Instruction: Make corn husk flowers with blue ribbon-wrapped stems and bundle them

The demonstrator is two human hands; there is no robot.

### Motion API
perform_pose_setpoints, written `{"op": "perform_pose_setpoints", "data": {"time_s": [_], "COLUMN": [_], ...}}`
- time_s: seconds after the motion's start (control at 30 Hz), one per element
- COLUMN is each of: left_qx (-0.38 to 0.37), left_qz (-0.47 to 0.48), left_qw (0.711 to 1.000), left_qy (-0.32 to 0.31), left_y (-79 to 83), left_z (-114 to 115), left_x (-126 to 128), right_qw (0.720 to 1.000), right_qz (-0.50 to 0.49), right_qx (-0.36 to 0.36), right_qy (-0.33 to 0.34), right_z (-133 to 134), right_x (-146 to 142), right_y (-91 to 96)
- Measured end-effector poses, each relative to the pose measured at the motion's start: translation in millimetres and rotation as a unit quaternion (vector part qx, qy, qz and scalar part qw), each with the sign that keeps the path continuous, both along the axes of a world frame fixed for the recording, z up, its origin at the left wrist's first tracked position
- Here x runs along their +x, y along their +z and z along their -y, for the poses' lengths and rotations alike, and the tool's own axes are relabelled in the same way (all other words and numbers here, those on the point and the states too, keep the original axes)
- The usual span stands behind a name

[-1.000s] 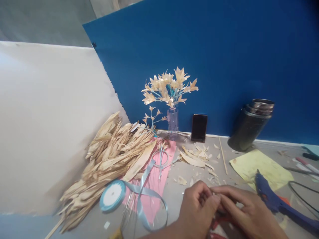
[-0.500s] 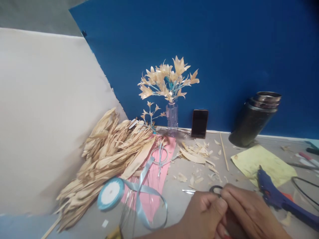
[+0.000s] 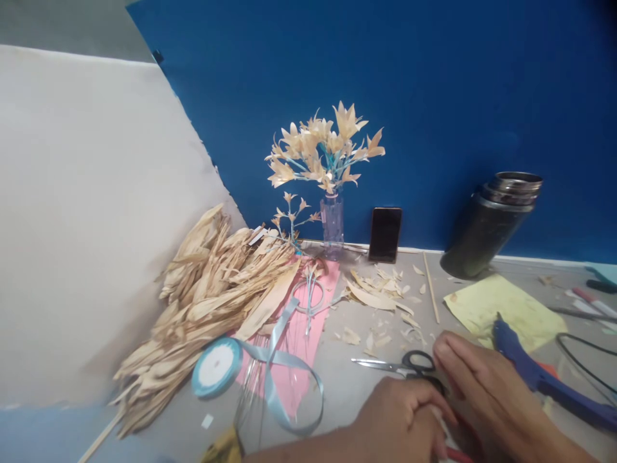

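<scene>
Grey tabletop (image 3: 337,392); right hand (image 3: 491,382), fingers bunched, hold hidden; left hand (image 3: 402,411) curled, hold unclear; black-handled scissors (image 3: 402,369) lying just beyond left hand (likely light, stiff, slick-bladed; best taken by the loops); red handle (image 3: 457,455) partly hidden by left hand, probably stiff.

Diffuse light: dried husks (image 3: 202,308) cast a soft shadow on the white panel (image 3: 96,193); fine detail blurs; the upper-right corner darkens.
</scene>
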State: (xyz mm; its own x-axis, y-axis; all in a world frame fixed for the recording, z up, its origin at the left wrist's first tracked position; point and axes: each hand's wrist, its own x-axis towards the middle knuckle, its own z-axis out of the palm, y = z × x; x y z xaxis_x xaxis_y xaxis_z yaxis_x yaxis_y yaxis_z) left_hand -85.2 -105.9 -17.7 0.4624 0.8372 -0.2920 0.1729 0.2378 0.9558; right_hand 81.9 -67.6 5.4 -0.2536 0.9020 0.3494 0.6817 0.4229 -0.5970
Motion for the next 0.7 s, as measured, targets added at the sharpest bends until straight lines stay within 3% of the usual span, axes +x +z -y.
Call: {"op": "perform_pose_setpoints", "data": {"time_s": [0.1,0.17,0.3,0.37,0.43,0.57,0.7], "left_qx": [0.120,0.165,0.150,0.183,0.216,0.190,0.176], "left_qz": [-0.043,-0.067,-0.070,-0.082,-0.102,-0.115,-0.206], "left_qw": [0.990,0.983,0.978,0.955,0.934,0.939,0.945], "left_qy": [-0.053,-0.037,0.128,0.220,0.266,0.262,0.185], "left_y": [7.2,13.0,21.9,24.3,24.6,20.0,25.8], "left_z": [5,2,-20,-34,-46,-57,-57], "left_x": [-3,-7,-22,-33,-44,-54,-54], "right_qw": [1.000,0.999,0.997,0.992,0.987,0.986,0.981], "right_qz": [0.006,0.004,-0.020,-0.015,0.004,0.015,0.081], "right_qx": [-0.029,-0.048,-0.062,-0.091,-0.126,-0.133,-0.137], "right_qy": [0.007,0.001,-0.052,-0.087,-0.101,-0.099,-0.110], "right_z": [-2,-5,-13,-17,-20,-25,-27], "right_x": [1,2,6,10,13,17,15], "right_y": [1.6,0.8,-2.5,-3.0,-2.6,-3.9,-4.5]}}
